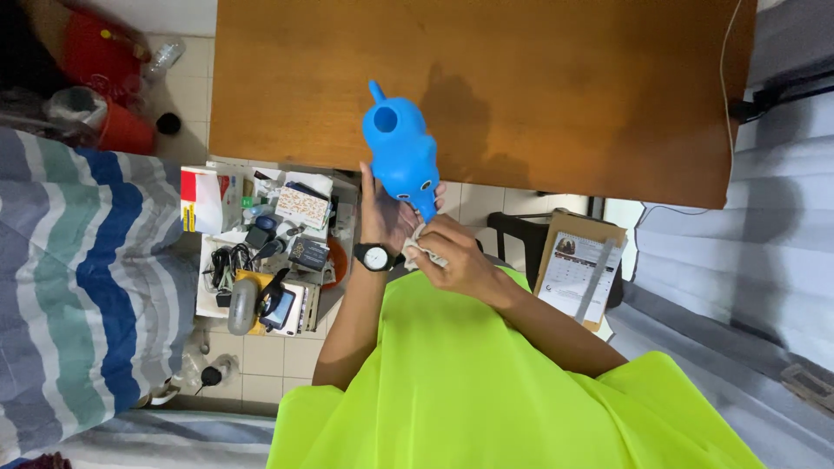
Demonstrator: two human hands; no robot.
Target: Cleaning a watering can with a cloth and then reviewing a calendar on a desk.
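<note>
The left hand (pixel 387 213), wearing a wristwatch (pixel 375 257), closes around the blue elephant-shaped watering can (pixel 401 152), steadying it in the air just off the near edge of the wooden surface (pixel 565 87), while the right hand (pixel 456 256) pinches a small white cloth (pixel 421 249) against its base.

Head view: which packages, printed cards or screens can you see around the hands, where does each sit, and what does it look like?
Red, white and yellow box: far left of the floor clutter, rectangular.
White box with orange pattern: right of it, flat.
Small dark box: below the patterned one.
Small device with a lit screen: lower clutter, dark frame.
Calendar card: right of the hands, white sheet on brown backing, tilted.
</note>
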